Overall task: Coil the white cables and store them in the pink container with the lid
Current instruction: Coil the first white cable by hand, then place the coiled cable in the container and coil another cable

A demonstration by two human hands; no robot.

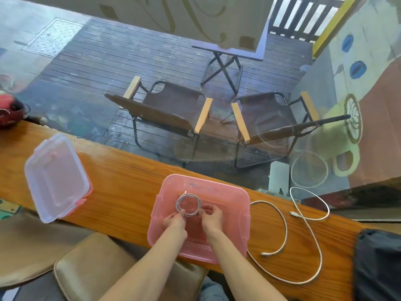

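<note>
A coiled white cable (188,204) is pinched at its near edge by the left hand (174,220) and the right hand (212,216) over the open pink container (230,233); the lid (56,178) is set aside left, and loose white cables (308,227) are spread on the wooden counter (121,183) to the right

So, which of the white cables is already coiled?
The one both hands hold over the pink container: the coiled cable forms a small tight ring. The loose cable lies spread on the table right of the container.
</note>
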